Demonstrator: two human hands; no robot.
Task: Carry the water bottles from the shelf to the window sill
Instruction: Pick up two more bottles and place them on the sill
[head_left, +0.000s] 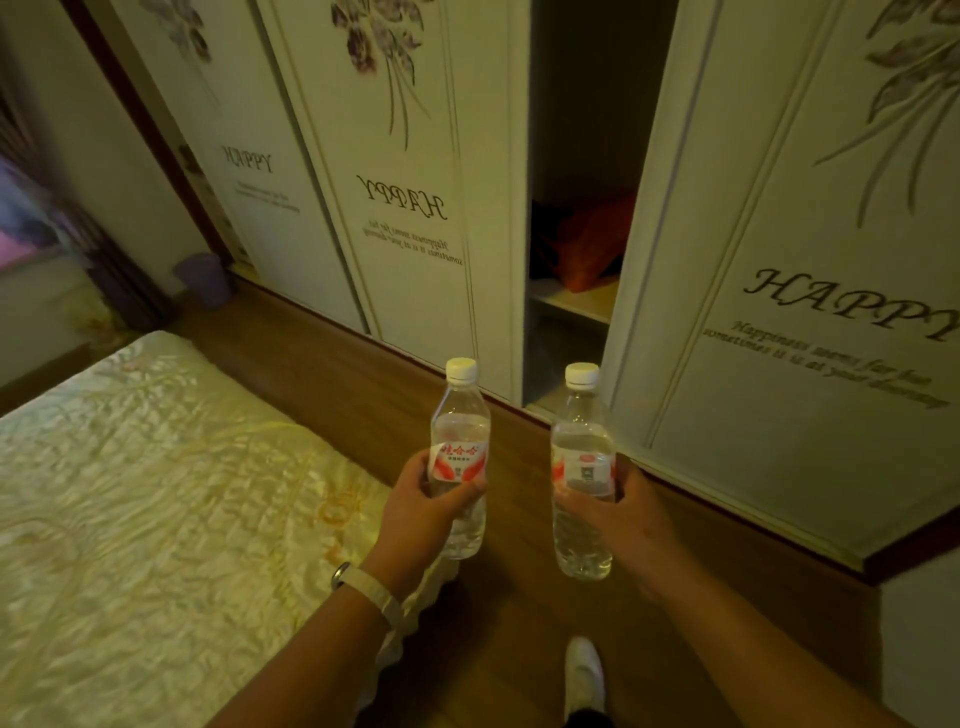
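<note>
I hold two clear water bottles with white caps and red-and-white labels, both upright in front of me. My left hand (423, 512) grips the left bottle (460, 431) around its label. My right hand (621, 512) grips the right bottle (582, 447) the same way. Behind them the wardrobe stands open, showing a white shelf (576, 301) with an orange bundle on it. The window (21, 228) with its sill shows at the far left edge, past a dark curtain.
A bed with a shiny cream quilt (156, 493) fills the left. A strip of wooden floor (322, 343) runs between bed and wardrobe doors (410, 208) toward a purple bin (202, 278) by the curtain. My white shoe (584, 675) is below.
</note>
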